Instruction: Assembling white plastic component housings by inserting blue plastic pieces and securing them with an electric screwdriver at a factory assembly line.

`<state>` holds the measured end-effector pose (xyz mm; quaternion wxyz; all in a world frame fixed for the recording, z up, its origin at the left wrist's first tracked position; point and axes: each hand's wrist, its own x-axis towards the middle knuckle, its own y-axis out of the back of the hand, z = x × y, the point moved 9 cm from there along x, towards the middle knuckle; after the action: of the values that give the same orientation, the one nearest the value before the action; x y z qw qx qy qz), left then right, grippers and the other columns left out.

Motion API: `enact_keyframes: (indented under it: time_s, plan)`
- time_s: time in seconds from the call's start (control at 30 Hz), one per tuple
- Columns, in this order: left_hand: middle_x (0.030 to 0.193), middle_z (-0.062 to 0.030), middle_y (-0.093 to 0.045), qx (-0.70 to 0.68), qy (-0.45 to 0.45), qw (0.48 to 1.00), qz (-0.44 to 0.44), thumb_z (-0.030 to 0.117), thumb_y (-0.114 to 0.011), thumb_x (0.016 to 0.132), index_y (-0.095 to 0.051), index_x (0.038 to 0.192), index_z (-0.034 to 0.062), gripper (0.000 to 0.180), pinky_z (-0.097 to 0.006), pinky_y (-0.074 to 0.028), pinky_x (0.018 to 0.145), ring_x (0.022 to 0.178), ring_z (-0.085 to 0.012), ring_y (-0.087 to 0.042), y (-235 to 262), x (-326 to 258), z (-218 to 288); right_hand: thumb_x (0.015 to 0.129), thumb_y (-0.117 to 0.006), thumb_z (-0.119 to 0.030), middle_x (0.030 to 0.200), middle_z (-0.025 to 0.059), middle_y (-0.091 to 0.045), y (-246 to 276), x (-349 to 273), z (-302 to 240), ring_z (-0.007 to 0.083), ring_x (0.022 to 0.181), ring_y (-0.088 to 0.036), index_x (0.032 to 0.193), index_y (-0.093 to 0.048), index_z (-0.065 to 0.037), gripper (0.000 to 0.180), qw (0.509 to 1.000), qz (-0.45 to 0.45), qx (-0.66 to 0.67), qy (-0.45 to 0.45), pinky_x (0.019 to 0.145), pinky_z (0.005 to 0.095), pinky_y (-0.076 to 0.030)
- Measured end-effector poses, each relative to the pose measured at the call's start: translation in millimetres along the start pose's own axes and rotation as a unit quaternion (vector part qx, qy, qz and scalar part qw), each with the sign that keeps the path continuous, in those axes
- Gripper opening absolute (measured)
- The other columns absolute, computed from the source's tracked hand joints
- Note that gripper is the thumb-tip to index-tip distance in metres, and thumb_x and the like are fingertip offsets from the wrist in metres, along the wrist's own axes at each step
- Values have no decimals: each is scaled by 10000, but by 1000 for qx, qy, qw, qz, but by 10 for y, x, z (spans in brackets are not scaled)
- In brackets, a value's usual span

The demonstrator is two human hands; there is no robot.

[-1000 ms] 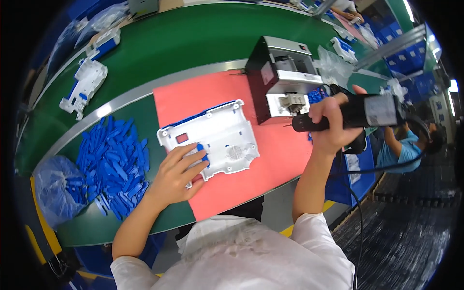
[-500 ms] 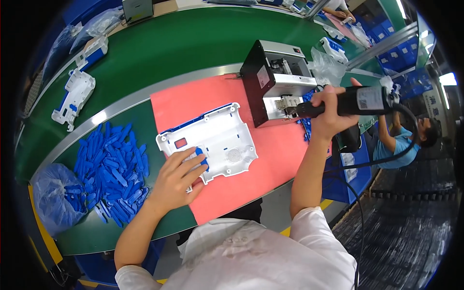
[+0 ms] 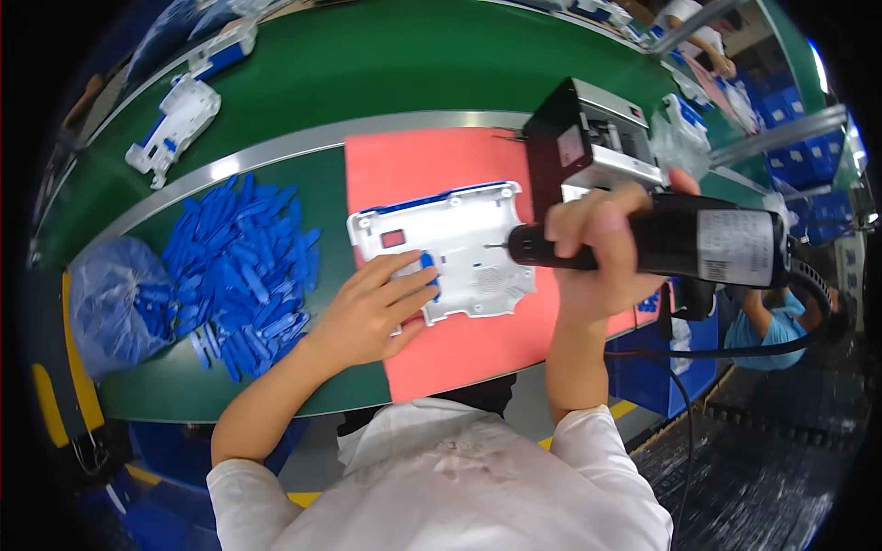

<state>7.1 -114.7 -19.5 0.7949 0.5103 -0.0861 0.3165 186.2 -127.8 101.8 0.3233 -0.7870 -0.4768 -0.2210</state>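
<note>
White plastic cover (image 3: 455,246), flat on the red mat (image 3: 432,165) at the bench front, pinned by the left hand (image 3: 372,308) with fingers spread over a blue clip (image 3: 429,274) to steady it, while the right hand (image 3: 597,243) grips a black electric screwdriver (image 3: 680,243), tip on the cover.

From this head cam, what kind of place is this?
Most likely a factory assembly line. A green conveyor belt carries white plastic housings, a heap of small blue plastic parts lies by the station, and the right hand holds a corded electric screwdriver to a white housing steadied by the left hand.
</note>
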Motion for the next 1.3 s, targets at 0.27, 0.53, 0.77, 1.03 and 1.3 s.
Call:
enact_keyframes:
  time_s: [0.27, 0.53, 0.77, 1.03, 1.3]
  plan:
    - [1175, -73, -622, 2, 15, 1000, 26, 115, -741, 648, -685, 1006, 25, 373, -429, -482, 938, 1175, -299, -532, 3, -78, -45, 786, -567, 86, 605, 71, -528, -564, -286, 542, 132, 457, -508, 1235, -332, 9, 513, 991, -109, -43, -59, 488, 285, -475]
    - [1175, -74, -617, -8, 14, 1000, 26, 135, -742, 649, -688, 992, 24, 365, -413, -468, 964, 1186, -283, -523, -5, -94, -70, 781, -573, 75, 605, 70, -526, -612, -303, 570, 132, 454, -503, 1232, -331, 5, 517, 988, -135, -76, -15, 484, 297, -480]
    - [1172, -71, -620, -9, 12, 1000, 19, 149, -740, 654, -685, 995, 19, 369, -407, -460, 976, 1183, -279, -524, -11, -92, -61, 777, -581, 93, 624, 75, -537, -623, -350, 659, 131, 460, -508, 1213, -325, -7, 516, 988, -134, -70, -39, 482, 294, -474]
    - [1168, -70, -625, -19, 20, 999, 19, 147, -737, 652, -686, 986, 17, 362, -409, -464, 973, 1180, -282, -524, -6, -89, -86, 784, -566, 139, 648, 76, -550, -724, -408, 662, 127, 477, -509, 1192, -333, -26, 498, 968, -205, -141, 17, 481, 278, -464]
    - [1172, -67, -628, -27, 25, 999, 28, 130, -740, 642, -690, 975, 19, 355, -413, -481, 950, 1167, -291, -537, -5, -82, -88, 779, -550, 158, 674, 87, -563, -697, -424, 679, 128, 493, -514, 1179, -339, -27, 489, 966, -219, -141, 14, 494, 281, -469]
